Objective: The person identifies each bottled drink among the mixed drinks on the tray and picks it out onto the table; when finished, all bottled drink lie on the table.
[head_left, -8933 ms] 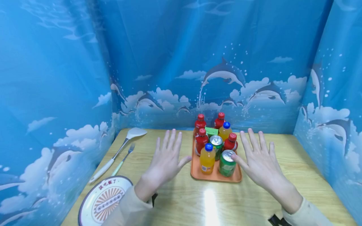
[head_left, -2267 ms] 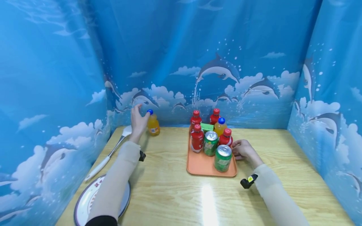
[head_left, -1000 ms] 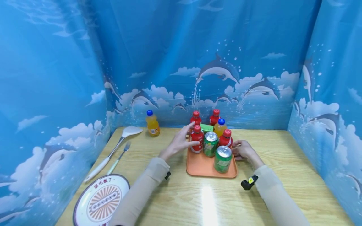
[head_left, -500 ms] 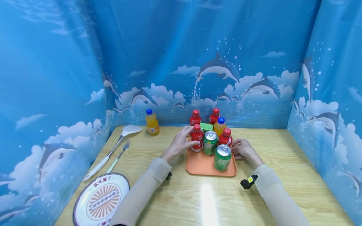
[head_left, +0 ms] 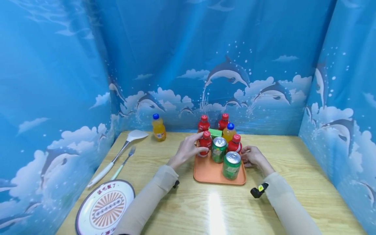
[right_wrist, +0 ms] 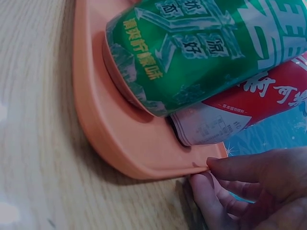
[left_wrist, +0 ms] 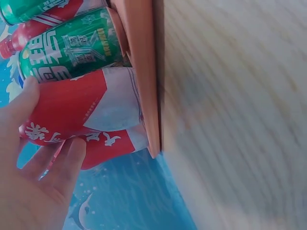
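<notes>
My left hand (head_left: 187, 150) grips the red cola bottle (head_left: 206, 142) at the left side of the orange tray (head_left: 207, 171). In the left wrist view, thumb and fingers curve round the upper part of this bottle (left_wrist: 72, 105), which leans slightly in the head view. With thumb and fingertips, my right hand (head_left: 254, 156) pinches the tray's right rim, as the right wrist view shows at the rim (right_wrist: 158, 172). Two green cans, one in the middle (head_left: 218, 150) and one in front (head_left: 231, 167), stand beside the bottle on the tray.
Behind on the tray are more red bottles (head_left: 224, 122), an orange drink bottle (head_left: 229, 133) and a green box (head_left: 215, 133). Another orange drink bottle (head_left: 159, 130) stands at the back left. A spatula (head_left: 101, 174), a fork (head_left: 123, 163) and a plate (head_left: 105, 209) lie left.
An orange drink bottle has gone from the tray to the back left. My left hand has left it and taken hold of the red cola bottle, which now leans. The right hand keeps its place.
</notes>
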`<control>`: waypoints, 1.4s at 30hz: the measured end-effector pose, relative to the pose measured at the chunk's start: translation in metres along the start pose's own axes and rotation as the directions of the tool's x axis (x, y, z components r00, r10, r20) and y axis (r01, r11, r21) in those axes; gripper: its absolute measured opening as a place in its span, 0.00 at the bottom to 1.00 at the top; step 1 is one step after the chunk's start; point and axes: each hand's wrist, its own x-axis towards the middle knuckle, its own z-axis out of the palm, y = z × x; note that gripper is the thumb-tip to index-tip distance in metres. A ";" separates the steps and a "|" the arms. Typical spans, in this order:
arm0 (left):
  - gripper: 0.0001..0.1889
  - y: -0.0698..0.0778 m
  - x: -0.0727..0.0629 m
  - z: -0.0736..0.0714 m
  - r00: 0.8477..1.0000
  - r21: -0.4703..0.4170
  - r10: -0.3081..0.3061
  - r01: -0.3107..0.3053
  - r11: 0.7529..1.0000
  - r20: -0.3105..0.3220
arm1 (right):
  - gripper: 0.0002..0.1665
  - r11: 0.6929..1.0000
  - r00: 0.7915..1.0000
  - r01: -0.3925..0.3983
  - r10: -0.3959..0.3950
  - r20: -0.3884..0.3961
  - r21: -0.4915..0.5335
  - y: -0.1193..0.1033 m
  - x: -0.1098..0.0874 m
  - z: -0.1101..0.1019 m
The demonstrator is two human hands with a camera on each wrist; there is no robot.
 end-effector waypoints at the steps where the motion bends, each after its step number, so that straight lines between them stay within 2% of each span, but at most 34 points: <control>1: 0.42 0.000 0.000 0.000 1.000 0.001 0.006 -0.006 1.000 -0.004 | 0.24 1.000 1.000 -0.003 0.003 0.001 -0.008 0.000 0.000 0.000; 10: 0.42 0.002 0.000 -0.009 0.999 -0.054 -0.019 0.017 0.998 -0.043 | 0.21 0.999 1.000 -0.020 0.020 -0.005 -0.042 -0.001 0.004 -0.002; 19: 0.38 0.001 0.004 -0.023 0.987 -0.208 -0.129 0.107 0.972 -0.092 | 0.21 0.999 1.000 -0.020 0.020 0.000 -0.047 0.001 0.003 -0.001; 25: 0.37 -0.002 0.007 -0.034 0.970 -0.299 -0.197 0.148 0.943 -0.144 | 0.21 0.998 1.000 -0.027 0.027 0.001 -0.049 0.001 0.004 -0.001; 31: 0.35 -0.008 0.011 -0.044 0.949 -0.344 -0.260 0.187 0.920 -0.178 | 0.22 0.998 0.999 -0.032 0.032 -0.005 -0.059 0.000 0.004 -0.002; 38: 0.34 -0.018 0.014 -0.052 0.914 -0.411 -0.360 0.261 0.874 -0.185 | 0.21 0.999 1.000 -0.026 0.026 -0.002 -0.045 0.001 0.004 -0.001; 42: 0.35 -0.025 0.016 -0.058 0.904 -0.449 -0.395 0.288 0.846 -0.165 | 0.22 0.998 1.000 -0.030 0.029 -0.008 -0.048 0.001 0.003 -0.001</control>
